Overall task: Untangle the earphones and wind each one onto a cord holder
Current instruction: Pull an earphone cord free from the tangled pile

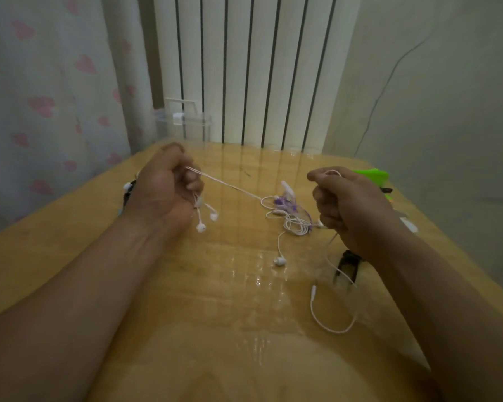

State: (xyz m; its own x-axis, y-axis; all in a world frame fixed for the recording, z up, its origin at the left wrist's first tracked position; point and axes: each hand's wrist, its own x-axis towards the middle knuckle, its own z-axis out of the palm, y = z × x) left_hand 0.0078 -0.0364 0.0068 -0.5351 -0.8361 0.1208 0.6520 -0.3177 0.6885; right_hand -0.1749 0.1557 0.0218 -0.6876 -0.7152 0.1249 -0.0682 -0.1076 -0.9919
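A tangle of white and purple earphone cords (291, 211) lies on the wooden table (221, 285) between my hands. My left hand (166, 187) grips a white cord that runs taut to the tangle; two white earbuds (206, 221) dangle below its fist. My right hand (349, 207) grips another white cord, whose loose end with a plug (314, 291) trails toward me on the table. One white earbud (280, 261) lies loose in front of the tangle. A black cord holder (346, 265) lies under my right wrist. A green holder (370, 174) peeks out behind my right hand.
A clear plastic box (183, 123) stands at the table's back edge before a white radiator (244, 68). A dark object (127, 191) lies partly hidden behind my left wrist. A curtain with pink hearts hangs at the left.
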